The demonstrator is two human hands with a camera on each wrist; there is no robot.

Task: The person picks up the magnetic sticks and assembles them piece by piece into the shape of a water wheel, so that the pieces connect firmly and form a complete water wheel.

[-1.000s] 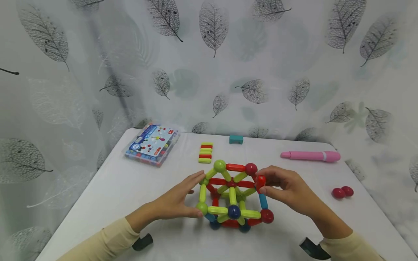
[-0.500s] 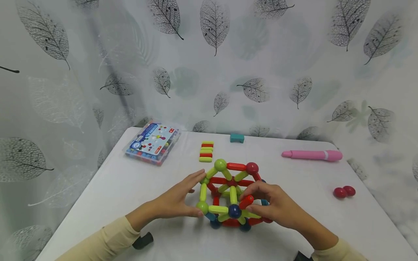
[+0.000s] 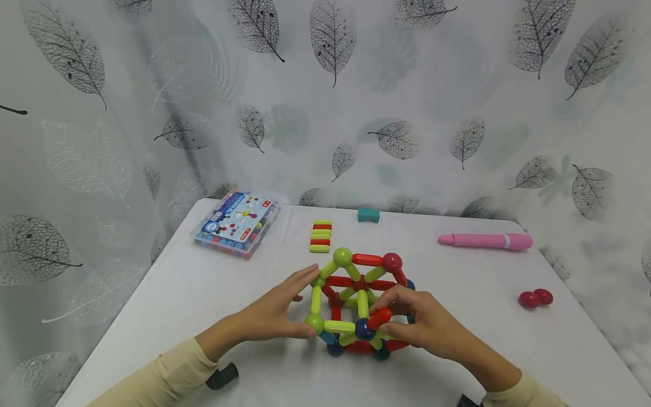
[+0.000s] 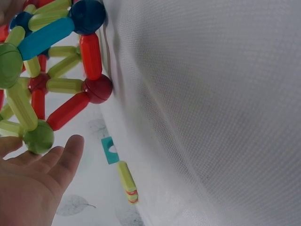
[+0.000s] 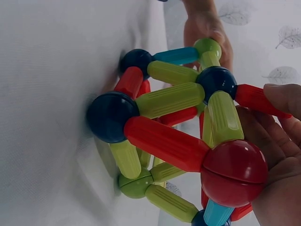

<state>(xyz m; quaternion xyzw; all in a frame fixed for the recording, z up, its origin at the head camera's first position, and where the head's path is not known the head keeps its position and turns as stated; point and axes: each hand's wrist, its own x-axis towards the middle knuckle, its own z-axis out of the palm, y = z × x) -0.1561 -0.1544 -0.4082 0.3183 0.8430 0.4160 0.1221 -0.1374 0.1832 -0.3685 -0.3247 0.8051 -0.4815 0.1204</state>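
A white desk [image 3: 193, 294] fills the lower half of the head view, backed by a leaf-printed curtain [image 3: 325, 102]. At lower centre stands the rod-and-ball frame [image 3: 356, 305], a cage of green, red and blue rods joined by balls, resting on the desk between both hands.

The left hand [image 3: 277, 314] lies on the frame's left side, fingers straight and relaxed, fingertips touching the green balls at that edge; it grips nothing.

The right hand [image 3: 419, 322] comes in from the lower right and is the nearer one to the loose red rod [image 3: 380, 318], which it pinches between thumb and curled fingers. The rod's long axis slants from upper right down to lower left, its lower end meeting the dark blue ball [image 3: 364, 329] at the frame's front.

Towards the upper left of the desk lies a toy box [image 3: 237, 224], at centre a stack of spare rods [image 3: 320, 237], farther back a teal block [image 3: 368, 215], at right a pink pen [image 3: 485, 242] and two red balls [image 3: 534, 298].
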